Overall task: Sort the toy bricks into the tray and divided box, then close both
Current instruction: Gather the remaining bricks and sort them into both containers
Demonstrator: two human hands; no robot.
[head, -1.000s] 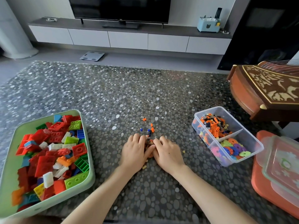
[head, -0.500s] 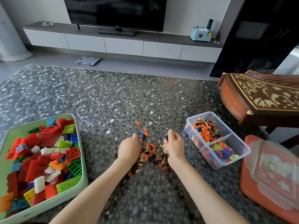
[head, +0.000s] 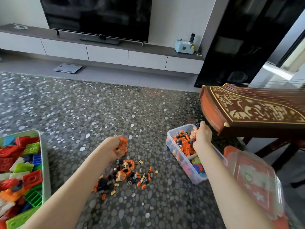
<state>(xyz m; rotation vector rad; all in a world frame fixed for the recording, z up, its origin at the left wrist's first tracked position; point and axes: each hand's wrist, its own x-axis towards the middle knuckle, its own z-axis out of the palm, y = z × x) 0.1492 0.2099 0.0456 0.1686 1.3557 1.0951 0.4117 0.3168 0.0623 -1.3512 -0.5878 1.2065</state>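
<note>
Right hand point(head: 201, 138) over divided box point(head: 181, 160), fingers point(head: 198, 128) clutching bricks.

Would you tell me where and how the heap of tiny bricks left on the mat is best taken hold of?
Take the heap of tiny bricks at its outer edges, from above, raking inward from left and right. The pieces lie loose, flat and scattered on the mat, so a single pinch would catch few; a two-sided scoop probably gathers most.

Grey pebble spots are covering the table point(head: 148, 113). The pale green tray point(head: 46, 171) is showing red, green, blue and white bricks point(head: 32, 178); the loose small pieces point(head: 125, 176) are looking orange, black (perhaps dark blue) and yellow.
</note>
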